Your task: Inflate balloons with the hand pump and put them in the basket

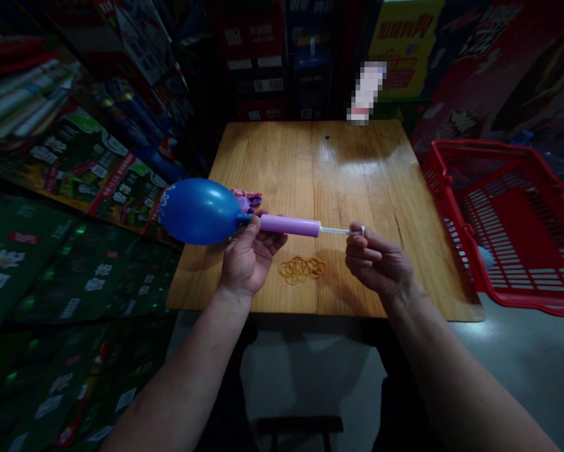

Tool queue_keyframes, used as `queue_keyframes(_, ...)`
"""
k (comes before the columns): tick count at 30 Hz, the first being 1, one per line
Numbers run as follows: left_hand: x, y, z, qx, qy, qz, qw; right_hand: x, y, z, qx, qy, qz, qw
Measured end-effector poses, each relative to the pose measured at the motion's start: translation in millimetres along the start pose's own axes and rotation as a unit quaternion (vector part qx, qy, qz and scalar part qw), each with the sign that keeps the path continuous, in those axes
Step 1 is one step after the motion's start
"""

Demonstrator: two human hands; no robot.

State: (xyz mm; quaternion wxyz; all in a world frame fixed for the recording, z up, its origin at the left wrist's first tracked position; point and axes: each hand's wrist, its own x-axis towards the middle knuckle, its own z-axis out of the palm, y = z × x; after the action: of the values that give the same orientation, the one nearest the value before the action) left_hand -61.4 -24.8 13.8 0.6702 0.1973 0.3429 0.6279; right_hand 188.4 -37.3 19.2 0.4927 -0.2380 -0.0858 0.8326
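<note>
A blue balloon (199, 211), swollen with air, is fitted on the left end of a purple hand pump (291, 226). My left hand (251, 257) grips the pump's left end and the balloon's neck, palm up. On the other side, my right hand (378, 258) has its fingers closed on the pump's white handle (358, 231), and a length of white rod (333, 230) shows out of the barrel. Yellow rubber bands (302, 270) lie in a loose pile on the table below the pump. Behind the blue balloon are several uninflated balloons (248, 199), pink and purple.
The wooden table (282, 157) holds a small dark blue piece (327, 137) near its far edge. A red basket (521, 232) stands at the right. Green cartons (74, 270) line the left, and more boxes (260, 56) stand behind the table.
</note>
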Motion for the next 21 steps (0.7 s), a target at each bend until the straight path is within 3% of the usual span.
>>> queue_keyframes(4, -0.7, 0.5, -1.0, 0.010, 0.003, 0.022, 1.000, 1.2, 6.7, -1.1, 0.005, 0.009, -0.011, 1.000)
queue_keyframes(8, -9.5, -14.6, 6.2, 0.019, -0.027, -0.029, 0.999, 8.1, 26.3, -1.5, 0.002, -0.005, 0.027, 1.000)
queue_keyframes(11, -9.7, -14.6, 7.5, 0.023, -0.026, -0.035, 0.999, 7.1, 20.2, -0.8, 0.004, -0.006, 0.030, 1.000)
queue_keyframes(16, 0.6, 3.0, 0.0, 0.015, 0.014, 0.016, 1.000, -0.7, -4.4, -1.6, 0.032, -0.018, -0.006, 0.999)
queue_keyframes(21, -4.5, -7.2, 1.3, 0.018, -0.009, -0.006, 1.000, 2.2, 15.5, -3.1, 0.011, -0.015, 0.007, 1.000)
